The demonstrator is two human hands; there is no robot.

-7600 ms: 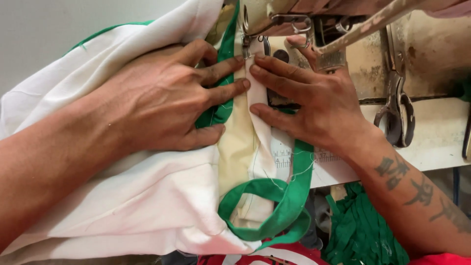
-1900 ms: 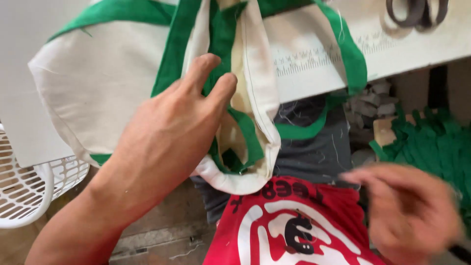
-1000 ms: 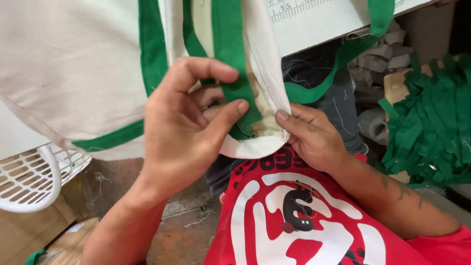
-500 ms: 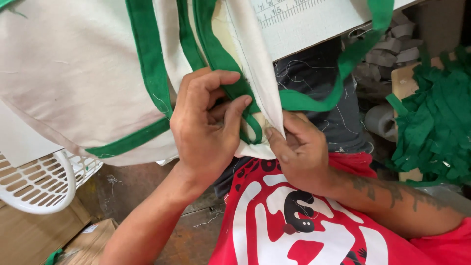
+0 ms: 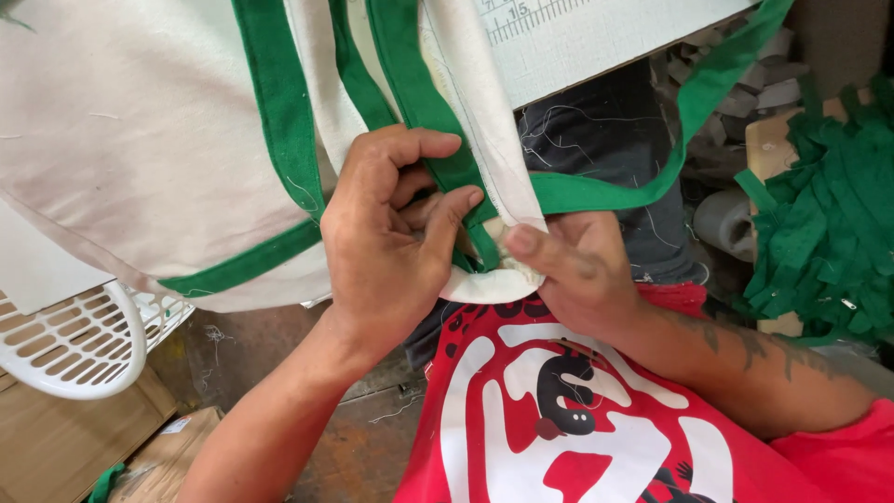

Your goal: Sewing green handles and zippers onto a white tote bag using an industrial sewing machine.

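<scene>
A cream cloth bag (image 5: 121, 140) with green trim hangs off the edge of the sewing table (image 5: 596, 47) in front of me. My left hand (image 5: 391, 247) pinches a green strap (image 5: 419, 102) and the bag's lower corner between thumb and fingers. From below and to the right, my right hand (image 5: 568, 270) grips the same cream corner (image 5: 489, 284), thumb on top. Another green strap (image 5: 670, 140) loops from that corner up to the right.
A pile of green strap pieces (image 5: 829, 233) lies at the right. At the lower left stands a white plastic basket (image 5: 74, 345) above a cardboard box (image 5: 158, 461). My red printed shirt (image 5: 577, 419) fills the bottom.
The bag was pulled off the sewing machine and now hangs over the table edge. My right hand came up from my lap and closed on the bag's corner beside my left hand.
</scene>
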